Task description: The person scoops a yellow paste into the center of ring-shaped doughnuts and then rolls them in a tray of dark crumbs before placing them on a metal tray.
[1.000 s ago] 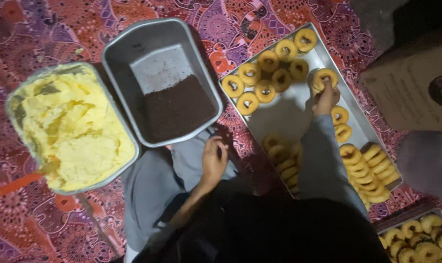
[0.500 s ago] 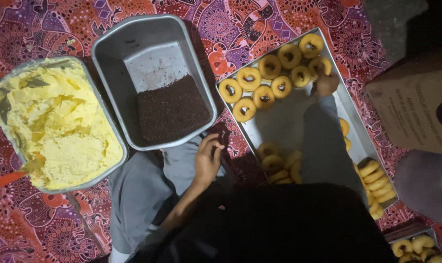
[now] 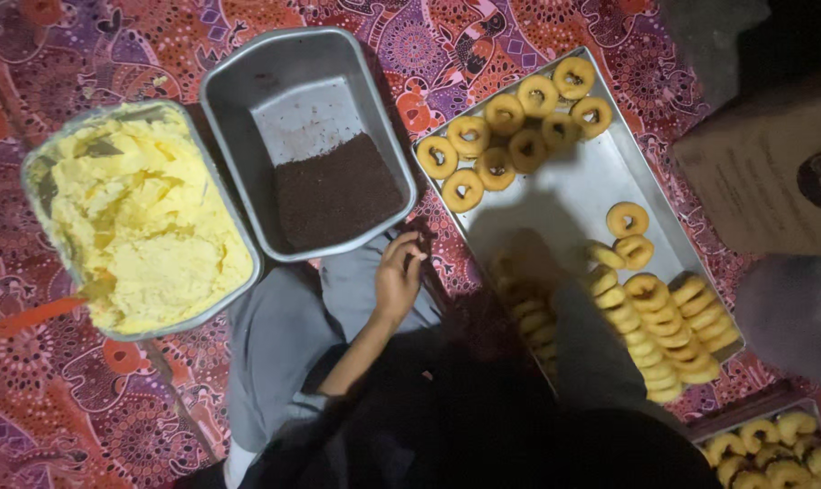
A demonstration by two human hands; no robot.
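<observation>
Resting on the grey-clad knee [image 3: 338,299], the left hand [image 3: 398,276] is seen loosely curled, nothing held, near the pan of dark crumbs [image 3: 336,195]. The right hand [image 3: 528,258] is blurred over the ring-pastry tray [image 3: 564,195]; its grip cannot be told.

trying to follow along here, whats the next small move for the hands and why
Probably the right hand picks one plain ring from the stacked row and carries it towards the tin of dark sprinkles. That hand hovers low and blurred over the tray, while the left hand rests by the tin's near rim.
</observation>
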